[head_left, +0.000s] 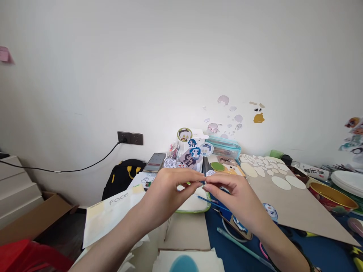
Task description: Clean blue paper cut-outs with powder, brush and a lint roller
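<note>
My left hand [172, 189] and my right hand [229, 192] meet at the fingertips over the middle of the desk. Both are pinched on something small between them, too tiny to make out. Below the hands lies a white sheet or tray with a green rim [193, 204], and a thin blue stick [211, 201] passes under my right fingers. Under my right wrist are a phone-like case with a blue figure [239, 223] and a teal pen [241, 247]. At the bottom edge sits paper with a blue-green oval [184, 264].
A phone [154, 162], stickers [195, 153] and a light blue pouch [224, 147] stand along the wall. On the right are grey board [300, 206] with white cutouts and a gold-lined bowl [331, 196]. A black bag [120, 173] and open carton [51, 211] are left.
</note>
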`<state>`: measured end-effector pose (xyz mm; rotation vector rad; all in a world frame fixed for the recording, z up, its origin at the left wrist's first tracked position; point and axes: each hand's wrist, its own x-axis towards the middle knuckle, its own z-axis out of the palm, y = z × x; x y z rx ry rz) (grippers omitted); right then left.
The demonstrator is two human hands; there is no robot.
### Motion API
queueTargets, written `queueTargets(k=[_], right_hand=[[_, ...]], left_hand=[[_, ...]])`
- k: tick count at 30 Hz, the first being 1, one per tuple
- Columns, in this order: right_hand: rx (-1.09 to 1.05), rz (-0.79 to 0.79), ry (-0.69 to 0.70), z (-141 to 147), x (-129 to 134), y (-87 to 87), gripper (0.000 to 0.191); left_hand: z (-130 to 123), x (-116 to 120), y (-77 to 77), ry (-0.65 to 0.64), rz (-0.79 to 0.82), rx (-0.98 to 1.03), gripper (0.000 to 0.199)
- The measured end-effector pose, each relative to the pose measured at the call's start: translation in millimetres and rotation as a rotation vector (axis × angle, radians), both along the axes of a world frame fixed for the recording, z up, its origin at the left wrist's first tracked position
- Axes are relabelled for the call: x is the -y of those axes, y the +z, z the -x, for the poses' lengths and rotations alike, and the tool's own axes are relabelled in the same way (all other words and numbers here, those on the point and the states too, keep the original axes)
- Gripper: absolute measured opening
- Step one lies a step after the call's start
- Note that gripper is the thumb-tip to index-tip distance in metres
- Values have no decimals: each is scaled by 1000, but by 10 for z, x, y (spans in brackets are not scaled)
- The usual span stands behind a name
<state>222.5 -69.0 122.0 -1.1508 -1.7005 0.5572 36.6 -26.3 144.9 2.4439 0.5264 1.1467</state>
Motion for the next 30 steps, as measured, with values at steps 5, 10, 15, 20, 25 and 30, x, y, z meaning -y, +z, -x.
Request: queueTargets(k=[5,10,15,20,25,30], right_hand=[[123,-176,-44,33,27,-12,14],[218,-344,-111,35,23,-55,20],[384,-510,-173,60,-1,-112,20],[447,-591,-195,86,-17,-127,19],[343,-474,-146,34,-8,-90,22],[289,-461,-124,15,9,-76,19]], left_hand=[[-2,-19,-5,25,26,-13,20],[-2,-32,1,170,239,-97,12],[-28,-49,19,148,470,-142,21],[-110,-60,-59,97,544,-18,23],[-131,-88,-95,54,694,63,18],[-116,-123,-94,14,759,75,19]])
